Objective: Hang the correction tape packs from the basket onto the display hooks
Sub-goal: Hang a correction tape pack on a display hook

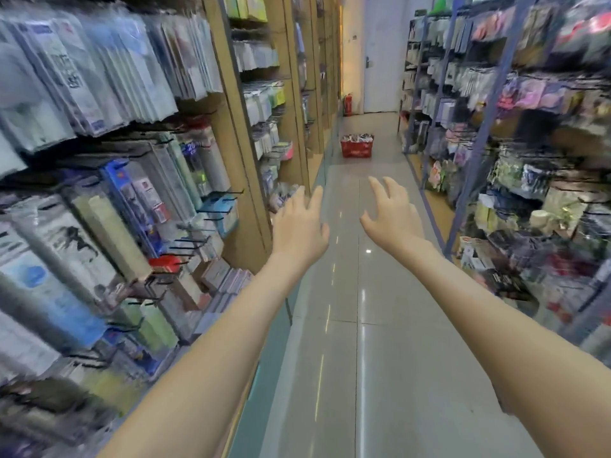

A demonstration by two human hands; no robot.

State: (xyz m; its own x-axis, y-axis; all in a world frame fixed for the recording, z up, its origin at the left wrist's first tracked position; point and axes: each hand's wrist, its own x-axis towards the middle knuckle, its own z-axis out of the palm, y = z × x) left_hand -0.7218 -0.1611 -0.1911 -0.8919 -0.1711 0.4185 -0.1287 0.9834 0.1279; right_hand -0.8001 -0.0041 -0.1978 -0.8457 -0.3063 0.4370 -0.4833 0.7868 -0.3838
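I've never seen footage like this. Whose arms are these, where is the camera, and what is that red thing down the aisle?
There is no machine. A person wears a camera on the head, so you see their own bare arms reaching forward. The left hand and right hand are open and hold nothing. It is a shop aisle: shelves on both sides carry goods on hooks. The red thing is a basket on the floor far ahead, filled with packs.

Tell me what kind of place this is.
Most likely a stationery shop aisle: packaged goods hang on display hooks along both sides, and a red basket full of packs sits on the tiled floor.
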